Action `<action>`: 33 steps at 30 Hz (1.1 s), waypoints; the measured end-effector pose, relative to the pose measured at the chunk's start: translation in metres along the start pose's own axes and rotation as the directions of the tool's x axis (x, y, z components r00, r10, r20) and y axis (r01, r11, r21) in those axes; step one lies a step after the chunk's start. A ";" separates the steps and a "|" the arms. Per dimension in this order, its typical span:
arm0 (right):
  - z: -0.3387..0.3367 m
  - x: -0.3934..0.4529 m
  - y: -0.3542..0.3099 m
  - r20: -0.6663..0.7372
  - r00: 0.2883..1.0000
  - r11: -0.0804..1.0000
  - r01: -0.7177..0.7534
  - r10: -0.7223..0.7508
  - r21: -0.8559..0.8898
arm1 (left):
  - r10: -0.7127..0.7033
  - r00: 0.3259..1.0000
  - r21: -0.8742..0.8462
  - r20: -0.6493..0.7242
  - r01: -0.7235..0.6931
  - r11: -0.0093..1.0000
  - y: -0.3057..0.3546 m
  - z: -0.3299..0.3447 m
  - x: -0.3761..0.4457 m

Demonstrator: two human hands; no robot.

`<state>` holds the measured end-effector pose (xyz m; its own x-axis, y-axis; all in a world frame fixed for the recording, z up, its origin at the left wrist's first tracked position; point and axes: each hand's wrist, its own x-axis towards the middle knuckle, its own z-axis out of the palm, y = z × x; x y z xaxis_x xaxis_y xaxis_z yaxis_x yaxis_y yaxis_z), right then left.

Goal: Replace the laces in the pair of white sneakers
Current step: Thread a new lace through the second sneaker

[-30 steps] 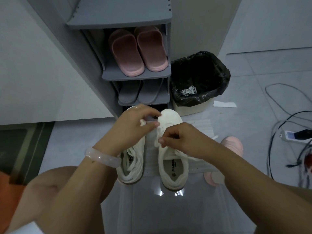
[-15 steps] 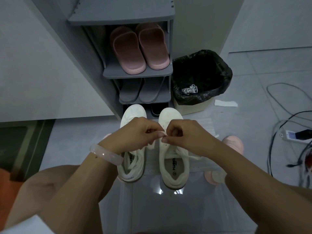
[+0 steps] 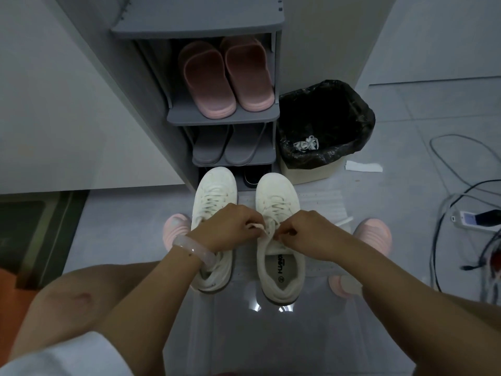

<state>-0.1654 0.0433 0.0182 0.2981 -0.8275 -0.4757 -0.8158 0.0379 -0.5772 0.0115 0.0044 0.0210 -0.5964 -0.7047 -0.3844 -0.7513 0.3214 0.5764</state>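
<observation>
**Both hands drop to the top eyelets of the right-side sneaker**

Since a second ago both hands have come back from the toe end toward the collar of the shoe, and the toes of both sneakers now show.

Largest first: one grey shoe rack [image 3: 222,115] stands ahead, with one pair of pink slippers [image 3: 226,77] on a shelf and one grey pair [image 3: 230,145] below. One bin lined with a black bag [image 3: 325,118] sits just right of it, a tangle of white laces [image 3: 306,145] inside, probably the old ones.

Two white sneakers stand side by side on the floor, toes toward the rack. The left sneaker [image 3: 215,191] looks fully laced. Over the tongue of the right sneaker [image 3: 278,191] the left hand [image 3: 230,229] pinches a short run of lace [image 3: 256,226] with curled fingers, and the right hand [image 3: 309,232] pinches the other end close beside it. One pale bangle [image 3: 193,246] circles the left wrist.

By my judgement the lace is light, soft and limp, so it will sag unless kept taut; best taken near the stiff tip for threading, or close to the eyelet for tightening. Each sneaker is light and could slide on the smooth floor under a hard pull.
</observation>
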 end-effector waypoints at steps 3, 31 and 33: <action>0.005 -0.001 -0.002 0.023 1.000 1.000 0.007 -0.006 -0.015 | 0.010 1.000 -0.025 0.006 -0.010 1.000 0.000 -0.001 -0.001; 0.005 -0.003 -0.001 -0.018 1.000 0.999 0.022 -0.022 0.030 | 0.020 0.984 0.101 -0.179 -0.001 0.995 0.004 0.000 -0.003; 0.005 -0.003 -0.002 -0.019 1.000 0.999 0.025 -0.024 0.028 | 0.022 0.980 0.090 -0.199 -0.004 0.996 0.005 0.000 -0.003</action>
<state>-0.1623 0.0487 0.0168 0.3083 -0.8387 -0.4490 -0.7942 0.0329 -0.6068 0.0095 0.0079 0.0245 -0.5444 -0.8095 -0.2201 -0.7715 0.3801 0.5102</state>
